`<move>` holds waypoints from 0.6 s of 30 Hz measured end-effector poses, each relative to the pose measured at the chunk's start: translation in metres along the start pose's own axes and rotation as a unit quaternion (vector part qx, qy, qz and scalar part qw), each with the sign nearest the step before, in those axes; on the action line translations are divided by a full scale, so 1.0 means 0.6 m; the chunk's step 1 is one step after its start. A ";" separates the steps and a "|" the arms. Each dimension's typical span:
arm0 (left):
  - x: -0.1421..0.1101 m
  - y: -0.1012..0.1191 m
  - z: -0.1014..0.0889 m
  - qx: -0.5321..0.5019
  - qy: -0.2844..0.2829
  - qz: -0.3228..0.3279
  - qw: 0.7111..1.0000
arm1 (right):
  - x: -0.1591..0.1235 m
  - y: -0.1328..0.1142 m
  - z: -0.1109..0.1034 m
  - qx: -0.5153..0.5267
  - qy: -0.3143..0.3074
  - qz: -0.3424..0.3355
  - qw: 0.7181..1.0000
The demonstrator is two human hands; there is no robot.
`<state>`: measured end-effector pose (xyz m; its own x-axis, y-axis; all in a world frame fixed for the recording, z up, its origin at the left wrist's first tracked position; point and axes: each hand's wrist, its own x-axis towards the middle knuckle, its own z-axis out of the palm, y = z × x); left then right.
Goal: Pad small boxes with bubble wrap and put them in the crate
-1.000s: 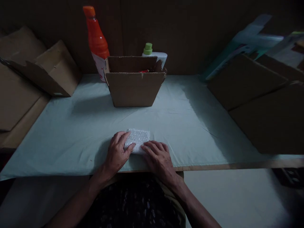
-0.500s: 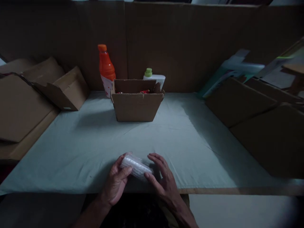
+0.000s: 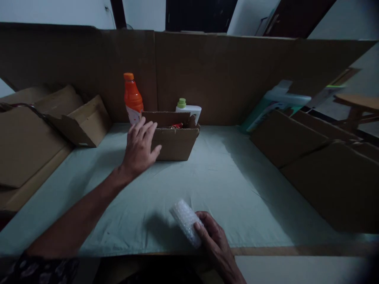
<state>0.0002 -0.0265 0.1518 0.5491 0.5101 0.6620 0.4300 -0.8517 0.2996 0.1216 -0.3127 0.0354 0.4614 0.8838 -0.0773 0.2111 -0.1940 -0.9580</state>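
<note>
In the head view, low in the frame just right of centre, the right hand (image 3: 217, 246) pinches a bubble-wrapped bundle (image 3: 186, 221) at its lower right end, thumb on top, above the near edge of the bench (image 3: 207, 189). The bundle looks light, soft outside and perhaps a little slippery; its contents are hidden, so a gentle grip around the middle seems safest. Left of centre, the left hand (image 3: 138, 148) has its fingers spread at the left side of an open cardboard box (image 3: 174, 144); contact is unclear.
</note>
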 end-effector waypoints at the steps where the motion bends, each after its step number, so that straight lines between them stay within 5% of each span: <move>1: 0.030 -0.013 0.007 0.034 -0.024 -0.008 0.999 | -0.003 0.001 -0.002 -0.007 -0.001 -0.006 1.000; 3: 0.067 -0.030 0.019 0.068 -0.077 -0.022 0.994 | -0.006 -0.004 -0.014 -0.032 -0.001 -0.024 0.999; 6: 0.063 -0.035 0.012 0.062 -0.094 0.015 0.994 | -0.004 -0.030 -0.064 -0.082 -0.001 -0.065 0.995; 13: -0.108 0.030 -0.097 0.014 -0.060 0.129 0.990 | 0.002 -0.148 -0.231 -0.117 0.145 -0.210 0.960; 16: -0.169 0.057 -0.133 -0.016 -0.067 0.133 0.989 | 0.018 -0.211 -0.256 -0.224 0.169 -0.239 0.930; 18: -0.190 0.063 -0.144 -0.026 -0.054 0.115 0.991 | 0.040 -0.258 -0.253 -0.343 0.119 -0.274 0.890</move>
<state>-0.1083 -0.1274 0.1470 0.7035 0.3082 0.6404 0.2474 -0.9509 0.1859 0.2308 -0.3261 0.2240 0.2793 0.8260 0.4897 0.9001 -0.0476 -0.4331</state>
